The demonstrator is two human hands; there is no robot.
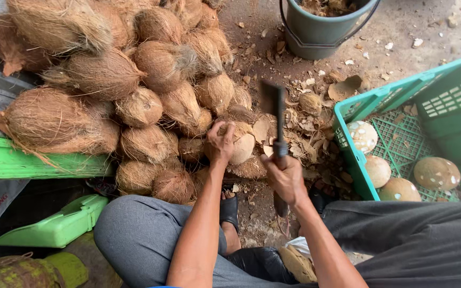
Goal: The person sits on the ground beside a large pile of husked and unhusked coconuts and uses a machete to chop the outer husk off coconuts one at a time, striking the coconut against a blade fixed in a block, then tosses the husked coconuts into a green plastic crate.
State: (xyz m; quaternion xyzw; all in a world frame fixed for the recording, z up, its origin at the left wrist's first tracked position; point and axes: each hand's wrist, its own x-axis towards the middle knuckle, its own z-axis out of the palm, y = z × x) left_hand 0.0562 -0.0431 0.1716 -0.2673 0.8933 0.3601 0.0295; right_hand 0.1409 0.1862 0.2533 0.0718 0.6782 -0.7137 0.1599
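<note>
Down on the dirt floor (401, 26), left hand (220, 143) grips a half-peeled coconut (239, 141), right hand (285, 176) wrapped round a cleaver (276, 114). Four done in the teal crate (454, 72), big husked pile (124, 85) left imo.

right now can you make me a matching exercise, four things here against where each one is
Things:
1. bucket
2. cleaver
3. peeled coconuts
4. husked coconut

Places:
A. in the right hand
B. inside the teal crate
C. under the left hand
D. on the ground at the top of the view

Pairs: 1-D, 2-A, 3-B, 4-C
</note>
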